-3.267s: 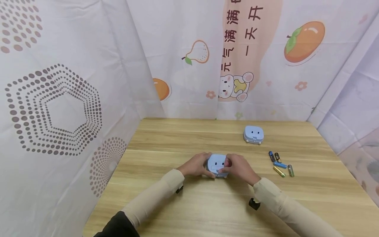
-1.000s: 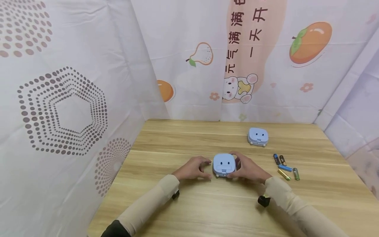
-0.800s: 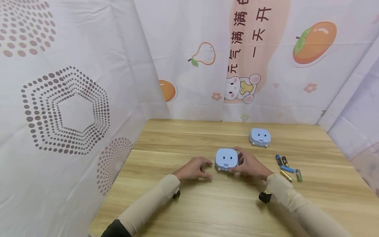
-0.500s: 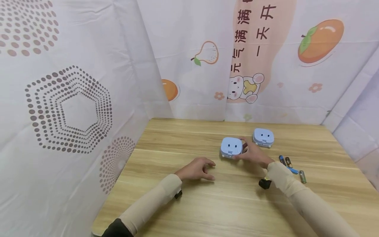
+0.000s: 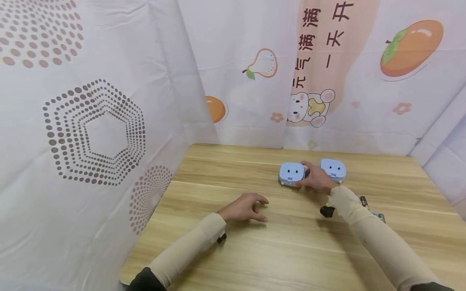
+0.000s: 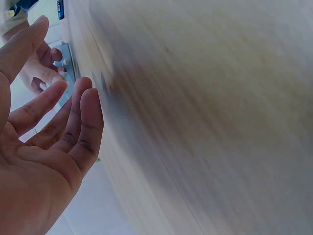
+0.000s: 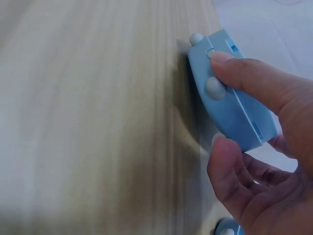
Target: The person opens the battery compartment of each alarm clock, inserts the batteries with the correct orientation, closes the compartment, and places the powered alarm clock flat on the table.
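Observation:
My right hand [image 5: 316,178] grips a small light blue case [image 5: 292,173] by its right side, thumb at the front and fingers behind. The case has a cartoon face on its lid and a front latch. In the right wrist view, white ball feet show on the case [image 7: 230,110], which is tilted close over the tabletop, the thumb pressing near its seam. A matching case [image 5: 333,168] stands just right of the hand. My left hand [image 5: 244,207] is over the nearer tabletop, fingers loosely bent and holding nothing; its palm [image 6: 44,171] shows in the left wrist view.
Batteries [image 5: 364,201] lie on the wooden table [image 5: 218,169] at right, partly hidden behind my right sleeve [image 5: 375,234]. Printed white curtains [image 5: 240,105] hang along the table's back and left sides.
Both hands held the case at first; the left let go. My right hand has carried it back and to the right, beside the second case. The view has shifted slightly.

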`<move>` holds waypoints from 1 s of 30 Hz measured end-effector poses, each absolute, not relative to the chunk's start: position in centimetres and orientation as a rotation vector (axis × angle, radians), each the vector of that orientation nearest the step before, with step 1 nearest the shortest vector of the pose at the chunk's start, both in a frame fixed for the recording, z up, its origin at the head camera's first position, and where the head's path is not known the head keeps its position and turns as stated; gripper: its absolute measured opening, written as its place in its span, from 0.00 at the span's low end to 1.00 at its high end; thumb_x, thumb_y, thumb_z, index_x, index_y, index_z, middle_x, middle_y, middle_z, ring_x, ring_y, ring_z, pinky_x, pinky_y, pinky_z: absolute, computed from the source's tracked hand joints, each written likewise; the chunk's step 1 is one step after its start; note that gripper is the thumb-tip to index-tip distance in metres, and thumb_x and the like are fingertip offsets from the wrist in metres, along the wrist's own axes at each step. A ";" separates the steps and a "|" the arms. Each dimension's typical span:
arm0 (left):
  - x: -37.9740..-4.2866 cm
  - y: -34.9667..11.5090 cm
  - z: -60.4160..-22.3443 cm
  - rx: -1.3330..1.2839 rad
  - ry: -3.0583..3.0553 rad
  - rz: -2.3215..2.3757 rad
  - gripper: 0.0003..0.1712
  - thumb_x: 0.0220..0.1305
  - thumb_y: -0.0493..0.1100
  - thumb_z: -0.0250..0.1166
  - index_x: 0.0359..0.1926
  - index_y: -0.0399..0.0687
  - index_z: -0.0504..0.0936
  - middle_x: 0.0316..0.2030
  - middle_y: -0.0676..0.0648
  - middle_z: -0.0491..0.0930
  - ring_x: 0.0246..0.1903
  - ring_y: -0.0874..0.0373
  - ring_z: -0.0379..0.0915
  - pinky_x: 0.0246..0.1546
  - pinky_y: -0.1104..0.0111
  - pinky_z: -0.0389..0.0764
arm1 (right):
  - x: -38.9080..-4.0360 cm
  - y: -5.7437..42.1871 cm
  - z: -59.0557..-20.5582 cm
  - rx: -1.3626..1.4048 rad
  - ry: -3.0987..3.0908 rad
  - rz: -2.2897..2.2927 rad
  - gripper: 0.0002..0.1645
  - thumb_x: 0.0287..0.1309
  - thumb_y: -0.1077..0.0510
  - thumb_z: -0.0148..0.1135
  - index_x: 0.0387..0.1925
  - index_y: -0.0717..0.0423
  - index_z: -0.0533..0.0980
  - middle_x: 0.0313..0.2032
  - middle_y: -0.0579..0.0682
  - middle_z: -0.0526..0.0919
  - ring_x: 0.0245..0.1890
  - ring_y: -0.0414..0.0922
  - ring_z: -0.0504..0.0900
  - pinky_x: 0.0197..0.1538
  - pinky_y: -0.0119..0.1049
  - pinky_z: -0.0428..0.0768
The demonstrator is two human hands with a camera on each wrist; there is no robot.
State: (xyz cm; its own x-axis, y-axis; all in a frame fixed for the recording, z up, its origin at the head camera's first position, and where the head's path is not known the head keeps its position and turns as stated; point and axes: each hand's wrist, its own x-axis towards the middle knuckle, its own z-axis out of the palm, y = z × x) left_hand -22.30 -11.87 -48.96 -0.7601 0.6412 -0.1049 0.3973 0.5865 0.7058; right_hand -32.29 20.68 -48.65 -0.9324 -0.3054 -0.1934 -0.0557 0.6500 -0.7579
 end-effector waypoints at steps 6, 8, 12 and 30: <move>-22.4 -11.2 -48.8 0.843 2.456 0.976 0.34 0.58 0.51 0.79 0.62 0.45 0.81 0.51 0.54 0.81 0.29 0.66 0.73 0.32 0.74 0.76 | -33.3 21.5 -48.0 -0.254 2.522 -1.136 0.68 0.50 0.45 0.82 0.80 0.57 0.49 0.57 0.70 0.72 0.31 0.51 0.80 0.34 0.42 0.85; -22.5 -11.0 -48.8 0.848 2.459 0.974 0.34 0.58 0.51 0.79 0.62 0.45 0.81 0.51 0.54 0.81 0.30 0.67 0.73 0.32 0.75 0.76 | -33.6 21.6 -47.7 -0.245 2.522 -1.120 0.68 0.51 0.47 0.82 0.80 0.58 0.48 0.57 0.71 0.72 0.30 0.50 0.80 0.33 0.42 0.85; -22.5 -10.9 -48.8 0.860 2.460 0.972 0.33 0.58 0.51 0.79 0.62 0.44 0.81 0.44 0.53 0.82 0.29 0.67 0.72 0.32 0.75 0.76 | -34.2 21.2 -47.3 -0.248 2.539 -1.064 0.67 0.52 0.50 0.82 0.80 0.61 0.48 0.57 0.71 0.71 0.31 0.50 0.80 0.32 0.41 0.85; -21.9 -11.1 -48.5 0.855 2.438 0.965 0.32 0.57 0.49 0.80 0.60 0.43 0.82 0.48 0.53 0.83 0.33 0.66 0.74 0.36 0.75 0.77 | -36.3 20.6 -46.7 -0.365 2.652 -0.714 0.61 0.53 0.47 0.79 0.75 0.72 0.55 0.70 0.74 0.64 0.67 0.68 0.65 0.70 0.65 0.61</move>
